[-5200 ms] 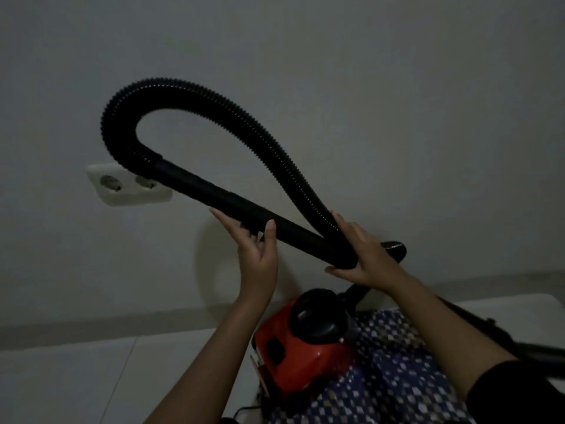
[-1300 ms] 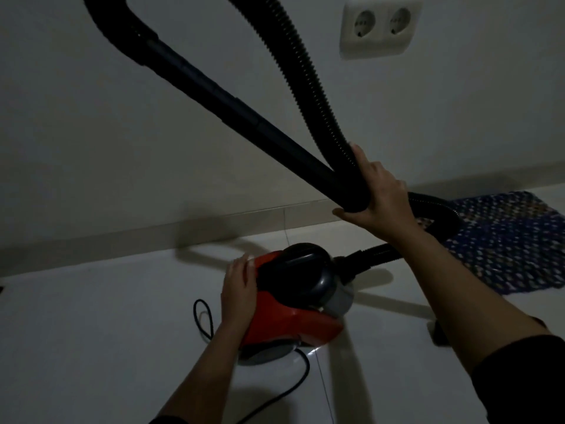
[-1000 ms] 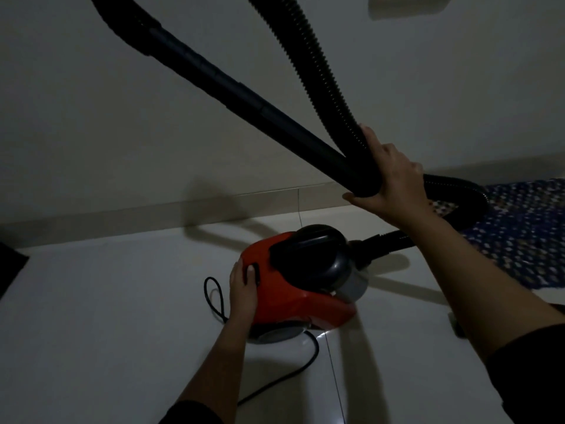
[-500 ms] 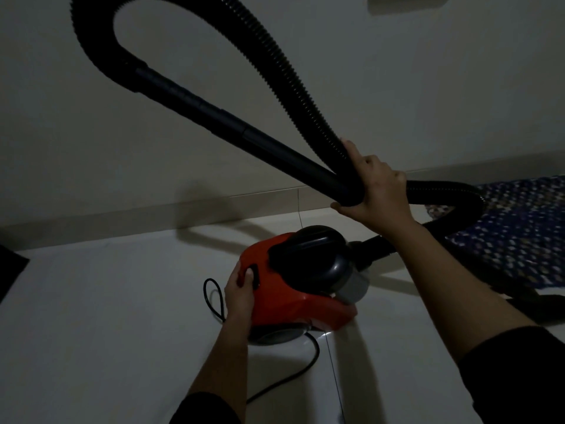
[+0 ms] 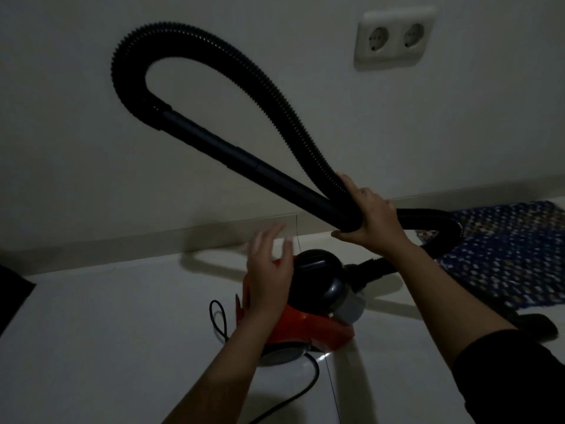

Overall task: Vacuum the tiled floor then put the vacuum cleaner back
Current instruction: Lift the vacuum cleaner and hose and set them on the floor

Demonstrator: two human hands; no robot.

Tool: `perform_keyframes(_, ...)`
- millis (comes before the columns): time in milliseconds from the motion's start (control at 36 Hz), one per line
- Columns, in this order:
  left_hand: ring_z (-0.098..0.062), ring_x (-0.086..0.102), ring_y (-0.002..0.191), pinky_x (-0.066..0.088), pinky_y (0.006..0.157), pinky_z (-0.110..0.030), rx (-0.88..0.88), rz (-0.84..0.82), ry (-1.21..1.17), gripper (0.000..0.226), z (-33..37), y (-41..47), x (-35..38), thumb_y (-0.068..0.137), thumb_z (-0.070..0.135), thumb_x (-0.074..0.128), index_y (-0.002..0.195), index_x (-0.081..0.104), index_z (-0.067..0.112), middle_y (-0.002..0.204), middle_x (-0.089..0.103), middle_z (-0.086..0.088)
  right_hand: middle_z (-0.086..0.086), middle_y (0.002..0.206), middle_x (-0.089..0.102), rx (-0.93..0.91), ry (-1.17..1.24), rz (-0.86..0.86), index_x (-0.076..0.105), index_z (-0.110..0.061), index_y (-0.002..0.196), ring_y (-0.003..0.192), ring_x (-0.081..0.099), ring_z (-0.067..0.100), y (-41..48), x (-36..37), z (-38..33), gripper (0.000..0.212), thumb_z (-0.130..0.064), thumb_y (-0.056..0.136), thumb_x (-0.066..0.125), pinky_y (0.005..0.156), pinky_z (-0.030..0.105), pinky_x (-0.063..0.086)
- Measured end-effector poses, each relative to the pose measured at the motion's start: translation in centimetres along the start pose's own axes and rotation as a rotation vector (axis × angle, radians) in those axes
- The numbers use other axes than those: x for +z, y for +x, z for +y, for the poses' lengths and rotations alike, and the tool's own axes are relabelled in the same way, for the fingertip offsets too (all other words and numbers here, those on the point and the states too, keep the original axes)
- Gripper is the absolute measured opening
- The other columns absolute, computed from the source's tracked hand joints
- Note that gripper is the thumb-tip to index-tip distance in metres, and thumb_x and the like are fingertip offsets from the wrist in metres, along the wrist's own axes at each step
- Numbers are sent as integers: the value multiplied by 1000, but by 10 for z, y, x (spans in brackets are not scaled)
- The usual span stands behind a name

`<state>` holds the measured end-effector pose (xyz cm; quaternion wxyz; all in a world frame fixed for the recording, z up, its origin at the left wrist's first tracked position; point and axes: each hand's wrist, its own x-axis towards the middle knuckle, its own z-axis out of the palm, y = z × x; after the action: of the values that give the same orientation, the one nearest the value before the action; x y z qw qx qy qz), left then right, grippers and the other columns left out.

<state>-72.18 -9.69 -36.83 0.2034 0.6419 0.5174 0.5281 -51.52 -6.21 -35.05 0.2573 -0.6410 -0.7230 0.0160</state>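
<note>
A small red and black vacuum cleaner (image 5: 318, 319) sits on the white tiled floor (image 5: 107, 338) near the wall. Its black ribbed hose (image 5: 260, 78) loops up high and folds back against the rigid black wand (image 5: 244, 162). My right hand (image 5: 371, 215) grips hose and wand together where they cross, above the cleaner. My left hand (image 5: 269, 276) hovers just above the cleaner's red back end, fingers spread and blurred, holding nothing. The black power cord (image 5: 218, 319) curls on the floor to the left of the cleaner.
A double wall socket (image 5: 394, 36) is mounted on the pale wall at the upper right. A blue patterned mat (image 5: 513, 255) lies on the floor to the right. A dark nozzle piece (image 5: 538, 327) lies at the mat's near edge. A dark object (image 5: 12, 289) shows at the left edge.
My left hand has lifted off the cleaner's red back end and now hovers above it with fingers spread. The hose loop has come lower into view; my right hand keeps its grip.
</note>
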Motion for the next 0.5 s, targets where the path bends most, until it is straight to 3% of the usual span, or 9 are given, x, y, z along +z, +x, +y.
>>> perform_keyframes(56, -12, 53, 110, 36, 99, -8, 309, -49, 45, 31, 21, 11, -2, 89, 17, 60, 116, 64, 3, 116, 63, -7, 9, 115, 56, 0, 47, -29, -1, -46, 145, 108, 55, 29, 0, -7, 1, 114, -44, 65, 81, 91, 44, 41)
perform_keyframes(139, -17, 52, 111, 41, 99, -25, 582, -144, 208, 35, 40, 40, -2, 86, 23, 64, 115, 66, 2, 114, 65, -11, 7, 113, 56, -9, 95, -68, -3, -50, 141, 108, 55, 27, -1, -14, 4, 114, -42, 65, 81, 93, 45, 41)
perform_keyframes(250, -20, 55, 105, 42, 94, -31, 721, -304, 444, 40, 46, 70, -2, 85, 34, 61, 113, 67, 6, 108, 67, -9, 6, 114, 54, -29, 183, -84, -4, -57, 140, 108, 55, 25, -6, -18, 13, 115, -42, 63, 81, 95, 52, 44)
perform_keyframes(333, -24, 63, 97, 48, 87, -34, 828, -382, 557, 33, 45, 76, 0, 79, 28, 72, 105, 70, 8, 103, 68, -7, 5, 115, 53, -42, 218, -92, -9, -67, 135, 107, 54, 22, -11, -19, 23, 113, -50, 61, 74, 95, 52, 44)
perform_keyframes(500, -28, 69, 87, 53, 79, -36, 892, -453, 693, 46, 51, 75, 15, 56, 20, 89, 99, 73, 10, 94, 71, -7, 3, 115, 53, -94, 271, -106, -3, -62, 140, 105, 54, 20, -19, -15, 46, 107, -53, 61, 68, 96, 51, 45)
